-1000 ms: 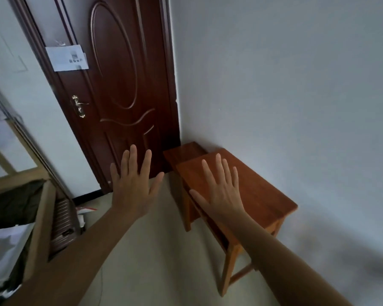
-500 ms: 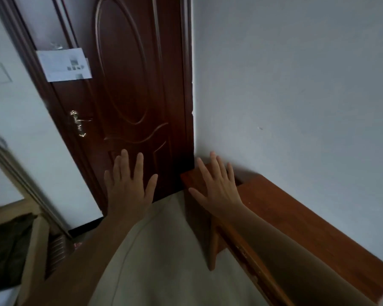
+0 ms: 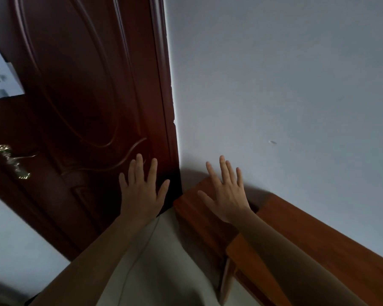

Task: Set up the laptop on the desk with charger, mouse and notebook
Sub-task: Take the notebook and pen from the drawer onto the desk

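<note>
Above the bare reddish-brown wooden tabletop [image 3: 318,235] both hands, left [image 3: 142,193] and right [image 3: 227,195], were spread open and empty; laptop, charger, mouse and notebook were not visible, so nothing seemed placed yet.

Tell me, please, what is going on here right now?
A person holds both bare hands out in front, fingers spread and empty. The left hand is in front of the dark wooden door, the right hand over the near end of a wooden desk that stands against the white wall. No laptop, charger, mouse or notebook is in view, so the setting up does not appear to have started.
</note>
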Available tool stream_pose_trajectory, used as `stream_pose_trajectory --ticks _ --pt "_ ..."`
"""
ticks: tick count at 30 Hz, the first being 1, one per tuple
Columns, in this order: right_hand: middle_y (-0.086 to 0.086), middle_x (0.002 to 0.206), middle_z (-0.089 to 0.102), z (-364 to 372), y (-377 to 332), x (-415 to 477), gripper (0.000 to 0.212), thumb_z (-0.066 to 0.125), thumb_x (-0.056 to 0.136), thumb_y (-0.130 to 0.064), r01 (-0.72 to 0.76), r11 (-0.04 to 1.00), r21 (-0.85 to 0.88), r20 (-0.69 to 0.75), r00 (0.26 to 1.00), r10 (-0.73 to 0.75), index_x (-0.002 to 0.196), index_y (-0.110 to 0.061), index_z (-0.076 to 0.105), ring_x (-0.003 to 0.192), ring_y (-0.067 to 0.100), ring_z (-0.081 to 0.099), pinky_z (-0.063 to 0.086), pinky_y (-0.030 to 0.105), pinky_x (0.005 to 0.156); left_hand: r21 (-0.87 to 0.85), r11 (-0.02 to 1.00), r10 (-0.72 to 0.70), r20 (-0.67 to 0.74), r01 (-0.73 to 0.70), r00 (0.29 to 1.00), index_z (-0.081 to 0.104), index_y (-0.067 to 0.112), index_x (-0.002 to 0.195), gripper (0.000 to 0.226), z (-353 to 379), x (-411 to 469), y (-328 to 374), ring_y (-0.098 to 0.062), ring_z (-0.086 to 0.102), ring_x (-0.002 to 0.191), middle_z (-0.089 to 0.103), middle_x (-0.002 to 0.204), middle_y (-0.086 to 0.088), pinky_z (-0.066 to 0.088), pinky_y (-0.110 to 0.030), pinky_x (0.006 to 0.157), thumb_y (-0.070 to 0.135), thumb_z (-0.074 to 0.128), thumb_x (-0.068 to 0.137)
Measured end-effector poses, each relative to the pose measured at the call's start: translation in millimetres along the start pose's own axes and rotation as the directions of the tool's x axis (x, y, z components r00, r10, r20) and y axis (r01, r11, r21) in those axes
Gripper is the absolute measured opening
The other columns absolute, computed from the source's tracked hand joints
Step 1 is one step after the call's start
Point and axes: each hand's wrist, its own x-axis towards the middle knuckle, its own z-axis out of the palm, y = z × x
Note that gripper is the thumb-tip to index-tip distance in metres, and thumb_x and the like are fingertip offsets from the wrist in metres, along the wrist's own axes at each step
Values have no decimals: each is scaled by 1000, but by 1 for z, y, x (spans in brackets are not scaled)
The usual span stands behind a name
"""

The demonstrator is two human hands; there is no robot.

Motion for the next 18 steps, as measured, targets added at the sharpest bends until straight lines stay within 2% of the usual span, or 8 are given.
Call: stream_pose_trajectory --ticks 2,5,9,13,18 --pt "13 168 -12 18 9 47 82 13 93 -79 -41 999 12 -14 999 42 159 -35 -9 154 35 -7 -4 56 123 21 1000 21 31 -22 999 18 20 157 77 23 48 -8 -37 12 149 8 163 -21 21 -63 113 65 13 95" --pt "15 167 -13 36 16 112 83 9 91 -78 -120 992 34 -16 993 120 159 -34 -11 155 35 -7 -2 57 123 35 998 58 65 -60 996 14 22 158 78 41 117 -18 -36 7 150 1 163 -20 16 -62 115 66 10 94" --pt "16 168 -7 53 24 191 85 22 92 -75 -188 982 17 -34 981 189 160 -32 -5 155 35 -1 0 55 123 43 986 158 27 -159 987 20 19 157 75 56 208 -29 -37 12 149 7 163 -23 19 -63 113 63 18 96" --pt "16 168 -5 72 34 228 85 27 93 -73 -263 965 4 -37 964 263 160 -32 -3 155 35 0 -2 54 123 -19 982 188 49 -187 981 24 18 155 75 82 271 -35 -39 17 148 11 162 -23 24 -64 111 63 20 95" --pt "14 168 -10 98 51 247 85 28 93 -74 -419 906 -59 -39 908 417 159 -35 -8 155 33 -3 -5 52 123 -98 948 315 133 -304 940 14 22 157 74 140 336 -39 -37 8 149 0 163 -20 18 -62 115 62 23 96"
